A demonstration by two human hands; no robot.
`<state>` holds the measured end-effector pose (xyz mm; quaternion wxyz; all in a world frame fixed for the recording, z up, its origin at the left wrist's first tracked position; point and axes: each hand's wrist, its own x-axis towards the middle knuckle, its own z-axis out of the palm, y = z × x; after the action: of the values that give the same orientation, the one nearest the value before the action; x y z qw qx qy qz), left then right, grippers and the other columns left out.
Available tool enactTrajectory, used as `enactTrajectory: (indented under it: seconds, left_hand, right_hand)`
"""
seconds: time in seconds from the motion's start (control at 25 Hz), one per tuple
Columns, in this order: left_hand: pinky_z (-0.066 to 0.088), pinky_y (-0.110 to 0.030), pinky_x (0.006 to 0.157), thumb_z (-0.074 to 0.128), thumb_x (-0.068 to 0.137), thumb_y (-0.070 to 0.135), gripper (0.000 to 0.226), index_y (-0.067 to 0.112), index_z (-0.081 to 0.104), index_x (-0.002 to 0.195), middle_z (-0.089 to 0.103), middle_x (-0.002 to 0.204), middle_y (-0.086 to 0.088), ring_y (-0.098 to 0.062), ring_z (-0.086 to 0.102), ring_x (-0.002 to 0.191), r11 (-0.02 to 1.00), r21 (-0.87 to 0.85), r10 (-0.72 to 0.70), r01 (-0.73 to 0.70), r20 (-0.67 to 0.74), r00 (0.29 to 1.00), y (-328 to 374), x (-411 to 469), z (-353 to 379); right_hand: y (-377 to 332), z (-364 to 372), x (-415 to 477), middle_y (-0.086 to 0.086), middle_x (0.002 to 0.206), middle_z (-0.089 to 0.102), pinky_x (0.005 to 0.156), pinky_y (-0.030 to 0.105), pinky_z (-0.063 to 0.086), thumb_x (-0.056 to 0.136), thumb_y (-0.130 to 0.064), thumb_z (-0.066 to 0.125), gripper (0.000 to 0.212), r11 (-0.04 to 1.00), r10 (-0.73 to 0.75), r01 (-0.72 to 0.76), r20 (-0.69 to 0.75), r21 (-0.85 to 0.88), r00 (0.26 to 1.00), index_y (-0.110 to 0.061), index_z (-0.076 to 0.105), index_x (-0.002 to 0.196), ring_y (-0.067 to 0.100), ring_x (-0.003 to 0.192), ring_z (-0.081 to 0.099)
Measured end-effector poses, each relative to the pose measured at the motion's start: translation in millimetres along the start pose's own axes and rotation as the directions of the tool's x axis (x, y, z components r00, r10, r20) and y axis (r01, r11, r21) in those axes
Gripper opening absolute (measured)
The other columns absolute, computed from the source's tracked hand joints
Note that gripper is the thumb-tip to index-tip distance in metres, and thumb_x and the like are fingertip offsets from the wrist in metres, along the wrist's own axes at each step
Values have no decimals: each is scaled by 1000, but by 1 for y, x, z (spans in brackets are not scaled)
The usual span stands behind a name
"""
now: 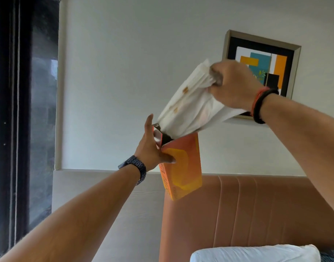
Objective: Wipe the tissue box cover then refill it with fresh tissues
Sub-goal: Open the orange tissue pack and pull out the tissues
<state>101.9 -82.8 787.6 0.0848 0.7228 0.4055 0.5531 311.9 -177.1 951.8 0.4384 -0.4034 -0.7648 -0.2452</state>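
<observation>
At frame centre my left hand (153, 148) grips the orange tissue box (181, 167) upright in mid-air; my right hand (234, 84) clutches the tissue stack (190, 106), its lower end inside the open top. Refilling looks midway; wiping I cannot judge.

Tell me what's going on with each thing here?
Box: held upright in the air, top end open.
Tissues: white stack, partly inside the box, mostly sticking out the top.
Left hand: gripping the box's side.
Right hand: clutching the tissues' top end.
Picture: hanging on the wall.
Pillow: lying below the headboard.
</observation>
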Motion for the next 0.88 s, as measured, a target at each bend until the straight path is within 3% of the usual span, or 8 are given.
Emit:
enactTrajectory:
  seconds: [0.08,0.2,0.28,0.4,0.52,0.6,0.72,0.88]
  left_hand:
    - [49,-32,73,95,43,15,148,40,-12,142,42,100,23,1,52,81,980,-118,-171,163,-54,984,-3,0,3]
    - [55,-45,79,94,46,14,142,38,-7,144,56,96,9,-18,61,85,830,-382,-475,407,-100,874,-4,-3,8]
    - [59,-42,68,94,46,15,135,37,1,143,57,96,1,-22,64,82,667,-562,-623,489,-61,780,-1,-9,12]
    - [60,-39,60,94,49,20,110,26,20,130,58,99,-8,-26,67,79,474,-734,-714,487,4,700,7,-19,21]
    - [58,-36,50,92,53,16,89,19,30,116,58,98,-11,-25,67,76,352,-828,-755,437,26,656,11,-27,33]
    - [57,-35,47,90,55,11,84,18,32,116,58,100,-12,-25,66,79,292,-865,-769,408,42,638,10,-33,41]
    - [58,-37,48,88,58,6,79,17,34,115,59,103,-12,-26,66,83,262,-868,-772,422,74,631,1,-46,58]
    - [59,-44,58,87,59,5,72,20,34,105,58,107,-12,-29,66,92,225,-825,-817,518,130,562,-28,-84,107]
  right_hand:
    - [2,-9,9,15,99,69,78,40,55,82,-12,61,18,992,103,-92,-119,88,988,-2,65,97,30,91,62]
    - [11,-10,17,10,100,69,77,39,57,77,-15,66,22,897,364,-301,-153,324,919,-2,63,94,26,90,64]
    - [15,0,14,7,98,69,70,40,57,76,-11,70,23,734,533,-437,-43,519,845,-4,64,96,24,87,64]
    - [25,30,-8,9,108,67,91,53,53,77,-5,70,32,395,688,-590,199,704,698,-11,64,109,32,103,62]
    - [39,71,-43,10,112,66,95,53,50,80,-3,69,35,202,723,-716,391,668,569,-11,61,113,33,104,62]
    - [48,92,-69,15,108,68,93,57,51,80,1,68,22,161,741,-759,431,631,515,-8,65,100,36,100,65]
    - [68,115,-104,15,94,69,84,53,55,79,4,67,13,113,777,-792,443,600,447,-8,65,83,32,82,68]
    - [100,149,-164,13,89,69,83,52,56,80,2,66,11,31,798,-865,510,500,323,-8,65,85,34,84,68]
